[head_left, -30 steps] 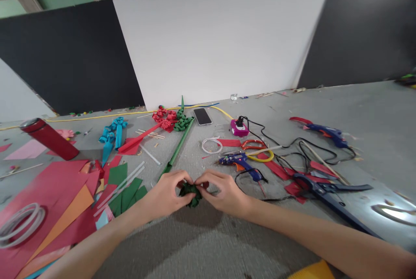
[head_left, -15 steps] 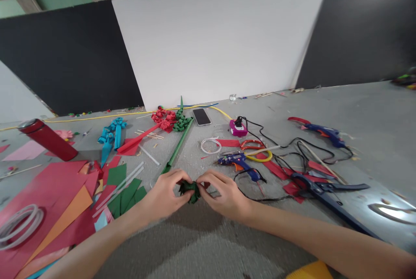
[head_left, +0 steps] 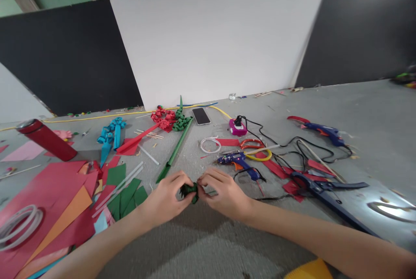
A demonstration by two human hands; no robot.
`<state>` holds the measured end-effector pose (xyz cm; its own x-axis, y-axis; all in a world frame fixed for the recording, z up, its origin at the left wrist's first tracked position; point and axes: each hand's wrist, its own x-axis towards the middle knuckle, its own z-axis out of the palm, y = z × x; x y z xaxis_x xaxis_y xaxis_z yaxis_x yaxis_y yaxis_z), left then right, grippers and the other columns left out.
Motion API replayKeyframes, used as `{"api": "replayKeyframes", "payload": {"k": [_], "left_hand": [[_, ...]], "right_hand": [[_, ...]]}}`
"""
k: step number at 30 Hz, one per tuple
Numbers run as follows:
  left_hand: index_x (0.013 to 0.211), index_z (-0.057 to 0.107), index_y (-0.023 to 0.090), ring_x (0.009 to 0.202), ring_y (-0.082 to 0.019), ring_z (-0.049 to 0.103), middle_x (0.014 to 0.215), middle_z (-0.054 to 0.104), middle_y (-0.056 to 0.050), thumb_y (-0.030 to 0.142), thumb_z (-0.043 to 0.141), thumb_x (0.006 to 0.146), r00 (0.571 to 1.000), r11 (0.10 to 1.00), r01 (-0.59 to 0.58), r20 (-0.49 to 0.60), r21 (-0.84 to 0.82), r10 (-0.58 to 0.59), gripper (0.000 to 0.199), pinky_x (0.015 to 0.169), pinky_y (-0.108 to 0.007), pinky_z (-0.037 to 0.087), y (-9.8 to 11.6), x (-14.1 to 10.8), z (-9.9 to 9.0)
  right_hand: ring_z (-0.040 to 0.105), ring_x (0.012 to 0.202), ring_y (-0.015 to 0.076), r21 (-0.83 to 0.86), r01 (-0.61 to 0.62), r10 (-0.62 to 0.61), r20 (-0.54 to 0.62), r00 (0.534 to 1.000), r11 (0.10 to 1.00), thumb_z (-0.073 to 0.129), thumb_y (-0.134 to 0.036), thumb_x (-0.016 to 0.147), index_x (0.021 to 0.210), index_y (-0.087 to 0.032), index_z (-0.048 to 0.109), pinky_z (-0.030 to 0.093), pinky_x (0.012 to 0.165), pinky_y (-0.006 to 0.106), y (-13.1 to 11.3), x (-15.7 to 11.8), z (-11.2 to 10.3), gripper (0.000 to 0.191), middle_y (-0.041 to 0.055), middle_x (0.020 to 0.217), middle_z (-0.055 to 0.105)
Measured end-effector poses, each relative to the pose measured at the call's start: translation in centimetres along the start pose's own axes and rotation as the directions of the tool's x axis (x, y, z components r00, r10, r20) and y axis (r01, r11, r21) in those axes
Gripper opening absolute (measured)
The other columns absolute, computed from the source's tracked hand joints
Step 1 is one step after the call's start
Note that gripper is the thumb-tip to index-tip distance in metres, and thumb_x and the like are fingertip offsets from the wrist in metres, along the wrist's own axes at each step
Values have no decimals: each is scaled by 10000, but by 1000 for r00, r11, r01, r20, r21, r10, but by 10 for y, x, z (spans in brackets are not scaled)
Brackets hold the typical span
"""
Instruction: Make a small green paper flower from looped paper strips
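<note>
A small dark green paper flower (head_left: 189, 189) with cut, curled edges is held low over the grey floor. My left hand (head_left: 169, 194) pinches its left side between thumb and fingers. My right hand (head_left: 223, 193) pinches its right edge, fingertips close to the left ones. Parts of the flower are hidden behind the fingers. Just beyond my left hand lies a rolled green paper stem (head_left: 177, 148), with curled green paper (head_left: 182, 121) at its far end. A blue glue gun (head_left: 238, 160) lies beyond my right hand.
Coloured paper sheets (head_left: 61, 179), green paper pieces (head_left: 125, 199) and a red flask (head_left: 48, 140) are at left. A phone (head_left: 201, 116) and a purple power adapter (head_left: 238, 127) lie ahead. Black cords, a second glue gun (head_left: 325, 133) and a long-handled cutter (head_left: 325, 192) spread across the right.
The green flower has turned a little between my fingers, and less of it shows. My left thumb and fingers have shifted slightly to the right around it.
</note>
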<state>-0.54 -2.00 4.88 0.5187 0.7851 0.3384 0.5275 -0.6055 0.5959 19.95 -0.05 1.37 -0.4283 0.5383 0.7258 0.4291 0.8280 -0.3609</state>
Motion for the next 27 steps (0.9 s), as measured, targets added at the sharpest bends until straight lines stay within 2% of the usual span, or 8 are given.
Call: {"api": "replayKeyframes", "payload": {"k": [4, 9, 14, 20, 23, 25, 27], "left_hand": [[953, 592, 208, 891, -171, 641, 919, 650, -50, 157, 574, 909, 999, 1000, -31, -30, -1, 30, 70, 821, -279, 498, 1, -2, 4], [974, 600, 212, 945, -178, 648, 977, 674, -64, 170, 583, 911, 988, 998, -59, -146, -19, 55, 77, 847, -293, 512, -5, -3, 6], [987, 621, 199, 939, -184, 655, 982, 688, -69, 208, 621, 894, 975, 998, 19, -218, -58, -31, 93, 838, -307, 532, -6, -1, 3], [982, 623, 192, 916, -179, 669, 988, 696, -70, 208, 630, 888, 972, 985, 68, -210, -158, -101, 96, 799, -299, 560, -9, 1, 5], [997, 625, 194, 960, -191, 678, 1005, 699, -81, 199, 621, 904, 967, 996, -20, -256, -91, -4, 93, 831, -316, 569, -12, 0, 5], [1020, 623, 201, 993, -194, 678, 1027, 697, -86, 161, 606, 913, 947, 990, -141, -290, 20, 141, 115, 873, -331, 565, -15, -2, 6], [1053, 618, 208, 1021, -197, 672, 1060, 693, -92, 111, 596, 909, 914, 955, -262, -281, 140, 292, 175, 907, -345, 561, -18, -5, 6]], "right_hand": [[611, 730, 181, -74, 35, -36, -15, 999, 997, 555, -67, 830, 813, -194, 589, 499, 685, 311, -1, 0, 0, 132, 46, 771, 666], [657, 823, 206, -56, 60, -60, 3, 998, 997, 546, -101, 864, 992, -198, 624, 533, 762, 356, -5, 2, -5, 179, 79, 919, 709], [669, 941, 257, -96, 140, -137, 36, 990, 985, 556, -124, 844, 1244, -176, 567, 548, 826, 418, -7, -1, -7, 403, 143, 1139, 689], [658, 1028, 259, -27, 87, -86, 25, 996, 996, 549, -127, 894, 1238, -192, 554, 550, 891, 423, -4, -1, -7, 350, 136, 1156, 678], [644, 1065, 244, 84, 13, -15, 21, 1000, 996, 563, -161, 902, 1252, -199, 536, 557, 911, 390, -3, -1, -7, 353, 137, 1150, 655], [629, 1087, 241, 122, -24, 25, -6, 1000, 992, 584, -183, 901, 1252, -200, 526, 558, 916, 378, -2, -3, -6, 356, 140, 1153, 631], [629, 1056, 237, 100, -5, 10, -41, 999, 995, 600, -183, 901, 1231, -210, 536, 559, 896, 375, 1, -6, -5, 338, 129, 1122, 623]]}}
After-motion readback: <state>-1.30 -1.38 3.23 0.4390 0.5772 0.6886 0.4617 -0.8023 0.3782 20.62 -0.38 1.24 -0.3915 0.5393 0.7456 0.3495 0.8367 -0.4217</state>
